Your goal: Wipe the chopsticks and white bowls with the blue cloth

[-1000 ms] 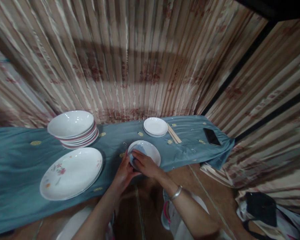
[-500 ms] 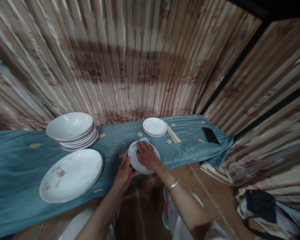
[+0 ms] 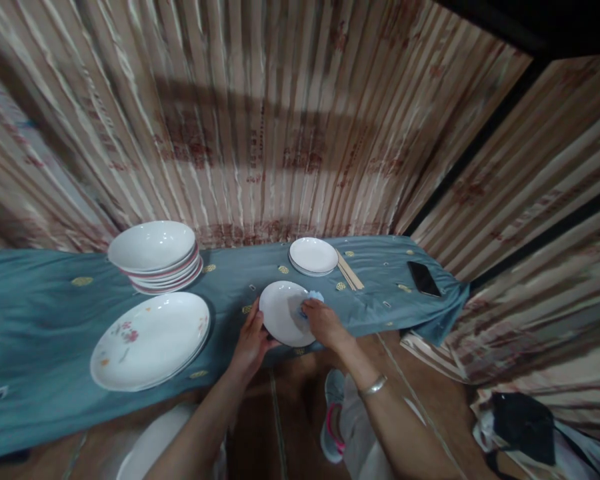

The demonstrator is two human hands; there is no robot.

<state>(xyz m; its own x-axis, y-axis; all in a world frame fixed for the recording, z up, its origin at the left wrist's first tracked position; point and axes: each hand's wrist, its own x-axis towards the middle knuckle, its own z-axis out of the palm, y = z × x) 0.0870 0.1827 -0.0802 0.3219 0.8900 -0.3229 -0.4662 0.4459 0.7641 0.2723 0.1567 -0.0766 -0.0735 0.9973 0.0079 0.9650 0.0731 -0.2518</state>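
A small white plate (image 3: 283, 310) is tilted toward me at the front edge of the cloth-covered table. My left hand (image 3: 253, 339) grips its left rim, thumb on top and fingers beneath. On the right side of the plate, my right hand (image 3: 324, 321) is closed around a light blue cloth (image 3: 314, 297) that touches the plate's surface and rim. Just behind lies a short stack of small white plates (image 3: 313, 255), with wooden chopsticks (image 3: 350, 270) beside it.
Blue patterned cloth (image 3: 235, 273) covers the table. At left stand stacked white bowls (image 3: 153, 248) and large oval floral plates (image 3: 150, 340). A black phone (image 3: 423, 278) lies near the right end. Pleated curtains (image 3: 260, 133) hang behind; a dark bag (image 3: 523, 427) sits on the floor.
My right hand has moved with the cloth from the plate's upper middle to its right side, its fingers now more curled. My left hand keeps its hold on the rim. The view has shifted slightly.
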